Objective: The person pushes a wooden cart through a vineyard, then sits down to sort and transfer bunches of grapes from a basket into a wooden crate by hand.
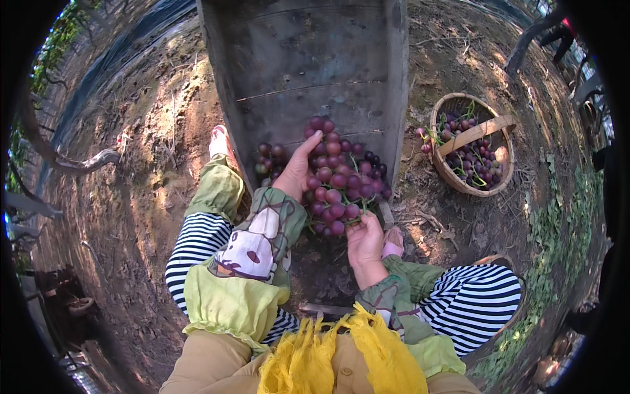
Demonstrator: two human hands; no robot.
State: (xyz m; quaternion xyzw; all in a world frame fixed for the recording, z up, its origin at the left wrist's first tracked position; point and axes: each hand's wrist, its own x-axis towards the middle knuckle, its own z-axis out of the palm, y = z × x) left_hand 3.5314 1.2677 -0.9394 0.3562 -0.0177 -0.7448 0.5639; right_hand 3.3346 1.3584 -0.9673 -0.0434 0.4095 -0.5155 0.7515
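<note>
A large bunch of red grapes (332, 184) is held between my two hands over the near end of a wooden trough (305, 64). My left hand (298, 170) supports it from the left, with the thumb resting on the upper grapes. At the bunch's lower right, the fingers of my right hand (365, 241) pinch a green stem (365, 203). Darker grapes (376, 165) lie in the trough just behind the bunch on the right. Another small cluster (270, 157) sits in the trough's near left corner, partly hidden by my left hand.
A wicker basket (465, 186) with an arched handle stands on the soil to the right, holding more grapes (480, 160). Several grapes hang over its left rim. A bent vine trunk (83, 165) rises at left. Green leaves (549, 236) litter the ground at right.
</note>
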